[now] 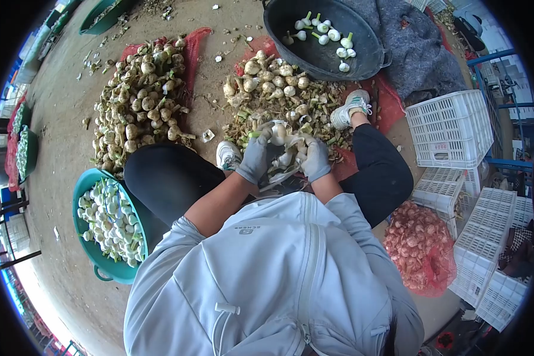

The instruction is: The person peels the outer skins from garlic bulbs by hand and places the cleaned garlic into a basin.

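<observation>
Both my hands wear grey-white gloves and meet in front of my body, between my knees. My left hand [256, 157] is closed around a garlic bulb [277, 135], whose pale side shows past the fingers. Close beside it, my right hand [315, 159] has its fingers curled in by the bulb; whether they pinch its skin or something else is hidden. Below the hands lie more bulbs and loose peel, partly covered by the gloves. Just beyond is a heap of unpeeled garlic [270, 77] with trimmed husks and stems [320, 107] around it.
A black tub [371, 59] with several cleaned bulbs stands ahead. At left are a larger garlic pile [142, 101] and a teal basin [80, 204] of white bulbs. White crates [448, 127] and a red net bag of garlic [418, 246] are at right.
</observation>
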Demonstrator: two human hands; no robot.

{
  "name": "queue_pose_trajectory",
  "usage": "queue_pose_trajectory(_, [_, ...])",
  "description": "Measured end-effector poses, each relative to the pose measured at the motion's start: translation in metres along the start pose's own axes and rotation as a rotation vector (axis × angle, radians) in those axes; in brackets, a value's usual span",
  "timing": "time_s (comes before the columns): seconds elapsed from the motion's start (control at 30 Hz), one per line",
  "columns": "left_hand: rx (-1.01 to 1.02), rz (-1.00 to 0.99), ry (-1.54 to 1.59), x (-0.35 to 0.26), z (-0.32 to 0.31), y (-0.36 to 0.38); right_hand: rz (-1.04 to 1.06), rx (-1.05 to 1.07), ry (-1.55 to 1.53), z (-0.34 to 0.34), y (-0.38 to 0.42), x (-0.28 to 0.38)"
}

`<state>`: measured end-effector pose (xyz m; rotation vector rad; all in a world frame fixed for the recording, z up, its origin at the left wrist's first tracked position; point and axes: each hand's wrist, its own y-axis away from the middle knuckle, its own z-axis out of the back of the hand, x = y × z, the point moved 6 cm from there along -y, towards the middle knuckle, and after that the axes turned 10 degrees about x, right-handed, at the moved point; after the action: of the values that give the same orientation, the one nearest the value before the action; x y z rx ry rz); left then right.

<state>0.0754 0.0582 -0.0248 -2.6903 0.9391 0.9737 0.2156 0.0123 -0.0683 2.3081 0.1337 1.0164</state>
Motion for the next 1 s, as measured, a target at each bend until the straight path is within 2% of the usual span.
queue_pose_trajectory(0.03, [0.012,0.042,0.016,0.001,-0.001,0.001,0.025,-0.134,0.054,0.003,0.013,0.02])
queue_pose_trajectory(0.07, [0.023,0.089,0.032,0.002,-0.003,0.004,0.198,-0.177,0.301,0.019,0.005,0.036])
queue_pose_trajectory(0.13, [0.065,0.094,-0.056,0.0,-0.005,0.005,0.206,-0.231,0.471,0.046,-0.003,0.039])
queue_pose_trajectory(0.2, [0.072,0.088,-0.164,-0.004,0.0,0.007,0.27,-0.173,1.354,0.047,-0.012,0.044])
queue_pose_trajectory(0.23, [-0.008,0.099,-0.172,-0.007,-0.002,0.008,0.382,-0.246,1.49,0.011,0.016,0.055])
queue_pose_trajectory(0.27, [-0.09,0.108,-0.18,-0.012,-0.006,0.01,0.55,-0.174,1.415,-0.009,0.029,0.056])
queue_pose_trajectory(0.3, [-0.14,0.115,-0.168,-0.016,-0.009,0.012,0.6,-0.133,1.486,-0.033,0.044,0.057])
queue_pose_trajectory(0.37, [-0.097,0.014,-0.276,-0.016,-0.007,0.011,0.685,-0.048,1.553,-0.069,0.062,0.054])
queue_pose_trajectory(0.43, [-0.074,-0.032,-0.372,-0.011,-0.003,0.011,0.572,-0.033,1.699,-0.081,0.059,0.044])
queue_pose_trajectory(0.5, [-0.115,-0.081,-0.701,-0.013,-0.004,0.013,0.621,-0.058,1.745,-0.086,0.059,0.042])
queue_pose_trajectory(0.57, [-0.158,-0.116,-0.757,-0.009,0.004,0.013,0.539,-0.04,1.871,-0.085,0.051,0.032])
queue_pose_trajectory(0.63, [-0.166,-0.275,-1.233,-0.018,-0.003,0.016,0.559,-0.025,1.887,-0.085,0.048,0.029])
queue_pose_trajectory(0.77, [-0.116,-0.155,-1.074,-0.02,-0.01,0.015,0.554,-0.038,1.892,-0.086,0.043,0.035])
queue_pose_trajectory(0.83, [-0.131,-0.01,-0.422,-0.015,-0.009,0.014,0.586,-0.08,1.823,-0.087,0.043,0.043])
queue_pose_trajectory(0.9, [-0.086,0.006,-0.4,-0.024,-0.009,0.013,0.59,-0.088,1.799,-0.081,0.043,0.048])
queue_pose_trajectory(0.97, [-0.146,0.08,-0.63,-0.028,-0.001,0.015,0.588,-0.108,1.785,-0.073,0.044,0.054])
queue_pose_trajectory(1.0, [-0.153,0.02,-0.487,-0.027,0.0,0.016,0.606,-0.142,1.796,-0.07,0.045,0.058])
